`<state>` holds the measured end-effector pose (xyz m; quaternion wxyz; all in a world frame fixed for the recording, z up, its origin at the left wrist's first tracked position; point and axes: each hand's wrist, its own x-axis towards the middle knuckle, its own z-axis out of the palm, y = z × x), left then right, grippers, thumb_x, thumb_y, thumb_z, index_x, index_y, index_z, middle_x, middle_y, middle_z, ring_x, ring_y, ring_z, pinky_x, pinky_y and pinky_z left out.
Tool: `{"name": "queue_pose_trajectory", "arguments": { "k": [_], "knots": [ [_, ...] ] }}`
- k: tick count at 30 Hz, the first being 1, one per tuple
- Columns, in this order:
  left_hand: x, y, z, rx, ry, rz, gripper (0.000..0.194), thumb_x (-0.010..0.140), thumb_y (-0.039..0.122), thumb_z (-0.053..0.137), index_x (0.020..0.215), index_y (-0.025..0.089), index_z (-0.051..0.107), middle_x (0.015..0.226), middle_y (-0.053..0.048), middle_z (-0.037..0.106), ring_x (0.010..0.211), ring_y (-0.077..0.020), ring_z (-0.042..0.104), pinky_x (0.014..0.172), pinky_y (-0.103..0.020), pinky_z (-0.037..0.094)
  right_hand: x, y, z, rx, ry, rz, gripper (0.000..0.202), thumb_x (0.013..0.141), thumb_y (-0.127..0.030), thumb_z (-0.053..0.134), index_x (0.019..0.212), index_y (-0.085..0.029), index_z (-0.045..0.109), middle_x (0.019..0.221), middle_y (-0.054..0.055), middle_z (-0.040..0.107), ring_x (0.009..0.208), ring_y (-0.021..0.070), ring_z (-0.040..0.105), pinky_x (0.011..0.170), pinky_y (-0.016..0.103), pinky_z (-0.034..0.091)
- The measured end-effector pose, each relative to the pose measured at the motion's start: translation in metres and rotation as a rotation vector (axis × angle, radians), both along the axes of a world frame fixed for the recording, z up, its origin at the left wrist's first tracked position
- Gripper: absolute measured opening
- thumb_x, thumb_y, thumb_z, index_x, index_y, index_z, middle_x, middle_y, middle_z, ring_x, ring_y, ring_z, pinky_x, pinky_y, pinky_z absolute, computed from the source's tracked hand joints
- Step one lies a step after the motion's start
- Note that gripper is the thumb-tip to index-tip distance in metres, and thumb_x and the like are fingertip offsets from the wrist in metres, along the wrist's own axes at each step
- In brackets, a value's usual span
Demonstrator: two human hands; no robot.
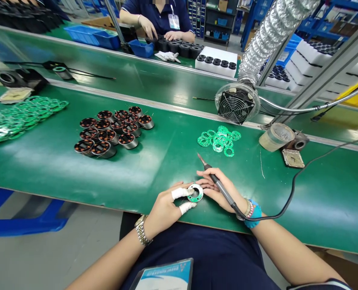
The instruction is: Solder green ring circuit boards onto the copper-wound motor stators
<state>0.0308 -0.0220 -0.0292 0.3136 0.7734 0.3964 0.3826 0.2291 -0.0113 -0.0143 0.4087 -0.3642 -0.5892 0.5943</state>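
My left hand [169, 203], with white tape on its thumb and a finger, is closed on a ring-shaped circuit board [199, 197] near the table's front edge. Whether a motor stator sits beneath the green-and-white ring is hard to see. My right hand [222, 189] holds a soldering iron [219, 183], its tip pointing up and left, away from the ring. Fingers of that hand reach to the ring's right side. Beyond the iron lies a loose pile of green ring boards [219, 140]. Several copper-wound stators [112, 129] stand in a group to the left.
A fan [235, 106] on a foil duct hangs behind the boards. At right are a tub [277, 137], a soldering iron stand [299, 141] and a sponge [292, 158]; the iron's cord [293, 193] crosses there. More green boards [24, 117] lie far left. A co-worker [160, 20] sits opposite.
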Motion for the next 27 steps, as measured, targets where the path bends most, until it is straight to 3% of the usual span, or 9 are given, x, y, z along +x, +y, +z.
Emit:
{"name": "queue_pose_trajectory", "arguments": {
  "k": [3,8,17,22,25,27],
  "knots": [
    [0.0,0.0,0.0,-0.007,0.004,0.002,0.024,0.072,0.024,0.069,0.095,0.021,0.065,0.105,-0.008,0.069,0.099,-0.024,0.064,0.098,-0.048,0.044,0.0,0.001,0.001,-0.003,-0.012,0.019,0.033,0.084,-0.02,0.056,0.112,-0.024,0.04,0.115,0.008,0.058,0.1,0.0152,0.062,0.089,0.036,0.051],
    [0.0,-0.001,0.001,-0.018,-0.009,0.006,0.023,0.072,0.025,0.069,0.094,0.021,0.065,0.105,-0.007,0.069,0.098,-0.0242,0.064,0.097,-0.048,0.045,0.0,0.001,-0.001,0.0,-0.006,0.011,0.032,0.084,-0.02,0.055,0.111,-0.025,0.039,0.127,0.01,0.051,0.105,0.0169,0.06,0.091,0.039,0.05],
    [0.005,-0.008,-0.001,0.05,0.04,0.045,0.023,0.073,0.024,0.068,0.096,0.021,0.063,0.103,-0.006,0.069,0.097,-0.0222,0.064,0.092,-0.041,0.05,-0.003,0.0,-0.005,0.037,-0.001,-0.016,0.029,0.084,-0.027,0.055,0.108,-0.024,0.039,0.126,0.012,0.052,0.101,0.0166,0.063,0.088,0.038,0.052],
    [0.011,-0.03,-0.001,0.048,0.117,0.134,0.035,0.076,0.02,0.064,0.11,0.02,0.056,0.112,-0.01,0.064,0.103,-0.0222,0.061,0.088,-0.037,0.052,0.003,-0.005,0.008,0.198,-0.161,-0.078,0.028,0.085,-0.022,0.054,0.11,-0.024,0.043,0.124,0.01,0.055,0.103,0.0173,0.062,0.091,0.039,0.05],
    [0.005,-0.034,0.003,-0.037,0.154,0.127,0.051,0.077,0.02,0.062,0.125,0.02,0.045,0.119,-0.01,0.06,0.109,-0.023,0.057,0.094,-0.039,0.048,0.006,-0.01,0.019,0.339,-0.321,-0.088,0.033,0.083,-0.02,0.057,0.112,-0.025,0.044,0.122,0.007,0.057,0.107,0.0181,0.06,0.094,0.038,0.048],
    [-0.004,-0.03,0.007,-0.124,0.143,0.134,0.049,0.078,0.018,0.06,0.125,0.02,0.045,0.115,-0.009,0.063,0.104,-0.0222,0.06,0.093,-0.039,0.048,0.006,-0.013,0.023,0.412,-0.416,-0.069,0.036,0.081,-0.02,0.059,0.114,-0.025,0.045,0.12,0.007,0.059,0.109,0.019,0.058,0.094,0.037,0.047]
  ]
}}
